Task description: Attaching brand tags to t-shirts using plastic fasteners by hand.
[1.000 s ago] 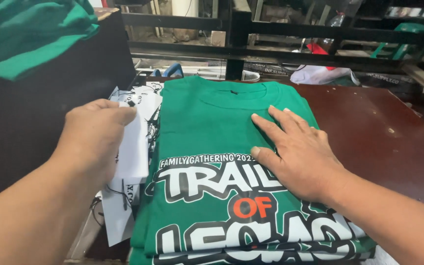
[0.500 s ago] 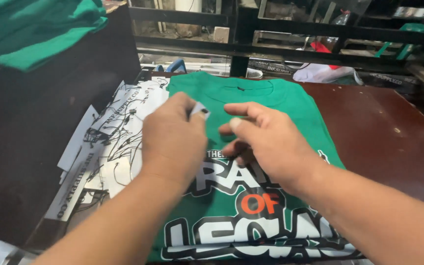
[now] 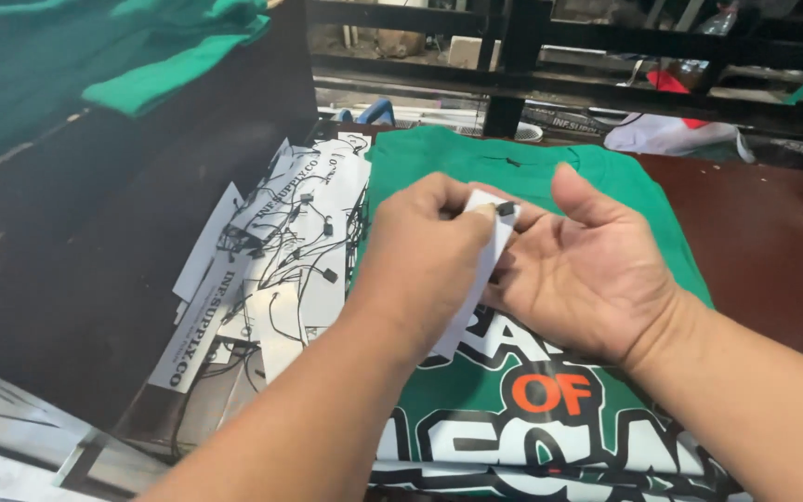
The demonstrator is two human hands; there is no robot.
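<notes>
Tag (image 3: pixel 485 270) work is where we are standing: we are holding one white paper tag with a small black fastener at its upper end, lifted just above the green shirt (image 3: pixel 532 167) and not yet attached to it, as far as we can judge. Our left hand (image 3: pixel 425 251) is pinching the tag near its top between thumb and fingers, so that grip is clenched on the tag. Our right hand (image 3: pixel 587 270) is lying palm up with fingers spread, touching the tag's far edge and the fastener end without closing round it; that grip is released. The tag is hanging between the two hands, its lower part hidden behind the left hand. Beneath, the shirt is lying flat on the dark red worktop (image 3: pixel 773 242), its printed front facing up. Just beside the shirt, to the left, a loose heap of tags (image 3: pixel 281 251) with black strings is waiting, so we are judging that most of the tagging is still ahead. More green cloth (image 3: pixel 169 74) is lying at upper left.
</notes>
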